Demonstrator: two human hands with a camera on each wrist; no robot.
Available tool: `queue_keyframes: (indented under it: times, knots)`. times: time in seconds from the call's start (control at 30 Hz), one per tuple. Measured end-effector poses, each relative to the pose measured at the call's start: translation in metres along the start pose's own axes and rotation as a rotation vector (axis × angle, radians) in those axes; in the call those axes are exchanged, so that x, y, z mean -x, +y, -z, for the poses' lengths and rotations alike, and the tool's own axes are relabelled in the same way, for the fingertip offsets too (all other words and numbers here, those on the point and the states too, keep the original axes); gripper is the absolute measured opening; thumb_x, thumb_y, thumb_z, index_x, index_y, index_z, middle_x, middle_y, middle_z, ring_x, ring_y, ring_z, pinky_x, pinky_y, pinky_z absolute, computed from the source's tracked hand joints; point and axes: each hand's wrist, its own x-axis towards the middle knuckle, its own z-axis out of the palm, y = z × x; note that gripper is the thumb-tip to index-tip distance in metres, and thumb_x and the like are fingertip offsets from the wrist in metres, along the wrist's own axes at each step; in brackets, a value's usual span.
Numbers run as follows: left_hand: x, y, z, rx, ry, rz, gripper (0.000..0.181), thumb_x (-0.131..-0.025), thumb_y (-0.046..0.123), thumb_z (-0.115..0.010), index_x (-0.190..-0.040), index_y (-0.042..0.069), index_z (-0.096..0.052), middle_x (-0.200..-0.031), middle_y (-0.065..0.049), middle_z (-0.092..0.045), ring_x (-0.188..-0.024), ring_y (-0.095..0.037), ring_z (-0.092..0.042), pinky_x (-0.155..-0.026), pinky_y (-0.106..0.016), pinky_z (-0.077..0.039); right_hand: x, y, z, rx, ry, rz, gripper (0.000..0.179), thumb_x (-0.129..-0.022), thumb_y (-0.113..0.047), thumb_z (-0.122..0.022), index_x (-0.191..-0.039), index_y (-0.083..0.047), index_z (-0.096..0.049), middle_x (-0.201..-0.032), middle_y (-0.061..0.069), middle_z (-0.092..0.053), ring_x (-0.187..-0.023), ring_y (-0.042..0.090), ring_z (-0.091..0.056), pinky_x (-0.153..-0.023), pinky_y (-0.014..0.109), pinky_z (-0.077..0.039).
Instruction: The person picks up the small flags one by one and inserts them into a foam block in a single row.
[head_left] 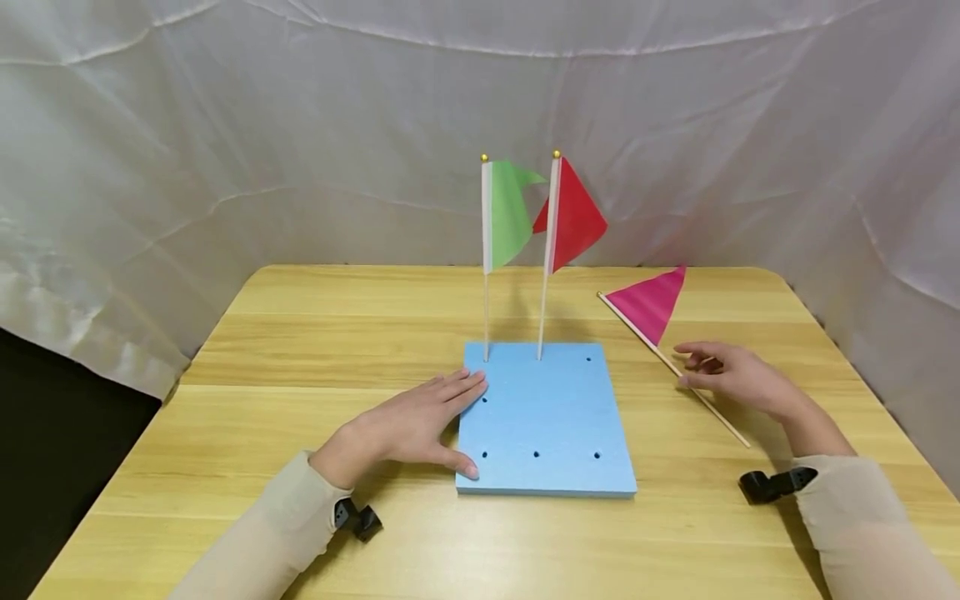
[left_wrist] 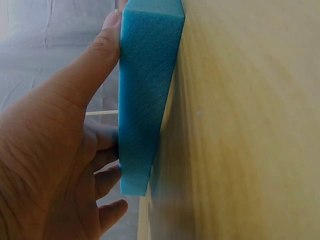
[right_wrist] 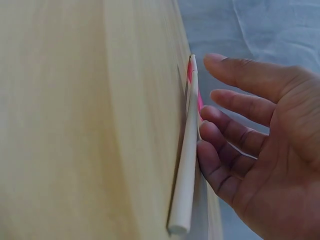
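Observation:
A light blue foam board with several small holes lies flat on the table. Fingers and thumb of my left hand rest spread on its left edge; the left wrist view shows the board's side wall beside the thumb. Upright in the back of the board stand a green flag and a red flag on thin sticks. To the right, a pink triangular flag lies on the table. Over its wooden stick hovers my right hand, fingers loosely bent and not gripping it.
The wooden table is backed by a pale hanging cloth. A dark area shows beyond the table's left edge. Each sleeve cuff carries a small black camera.

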Motion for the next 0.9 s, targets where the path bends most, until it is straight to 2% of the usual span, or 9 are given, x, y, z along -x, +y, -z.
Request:
queue_keyframes:
  times: [0.23,0.5,0.7,0.9]
  knots:
    - [0.000,0.001,0.000,-0.004,-0.011,0.009,0.115,-0.075,0.088,-0.044,-0.159,0.018,-0.008,-0.164,0.003,-0.006,-0.149,-0.017,-0.003,-0.119,-0.041,-0.014,0.000,-0.002,-0.004,-0.001,0.007,-0.004,0.055,-0.092,-0.026,-0.071,-0.136,0.001,-0.054,-0.112,0.014,-0.061,-0.097,0.026,-0.055,-0.077,0.025,-0.049]
    - [0.000,0.001,-0.001,-0.005,-0.013,0.017,0.115,-0.075,0.088,-0.042,-0.159,0.020,-0.006,-0.164,0.005,-0.005,-0.149,-0.016,-0.002,-0.119,-0.041,-0.015,-0.002,-0.001,-0.009,-0.013,0.007,0.033,0.041,-0.093,-0.011,-0.069,-0.128,0.005,-0.056,-0.107,0.014,-0.060,-0.091,0.023,-0.054,-0.072,0.024,-0.049]
    - [0.001,0.000,-0.002,-0.006,-0.011,0.013,0.115,-0.075,0.088,-0.043,-0.159,0.019,-0.007,-0.164,0.004,-0.006,-0.149,-0.017,-0.003,-0.118,-0.040,-0.016,-0.003,-0.002,-0.012,-0.010,-0.011,0.043,0.043,-0.091,-0.005,-0.068,-0.130,0.009,-0.054,-0.109,0.015,-0.058,-0.090,0.022,-0.052,-0.072,0.023,-0.048]
    - [0.000,0.001,0.000,0.001,-0.006,0.016,0.116,-0.074,0.088,-0.044,-0.159,0.018,-0.009,-0.164,0.004,-0.007,-0.149,-0.017,-0.004,-0.118,-0.040,-0.017,-0.005,-0.004,-0.012,-0.020,-0.026,0.051,0.047,-0.087,0.003,-0.065,-0.131,0.011,-0.052,-0.104,0.013,-0.057,-0.090,0.022,-0.049,-0.071,0.023,-0.047]
